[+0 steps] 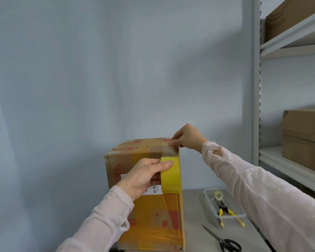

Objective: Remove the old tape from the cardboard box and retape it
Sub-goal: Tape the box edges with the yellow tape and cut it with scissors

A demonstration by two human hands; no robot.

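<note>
Head view: a cardboard box stands on the grey desk. The left hand curls its fingers round a yellow tape roll against the box's front. The right hand pinches at its top right corner. Scissors and a clear tray holding pliers lie to the right, below shelving. The wall behind is pale blue.

Single head-worn view, close, forward and slightly downward over box and table.

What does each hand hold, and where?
Left hand grips the yellow tape roll across its rim; right hand pinches its free end at the top edge of the box.
</note>
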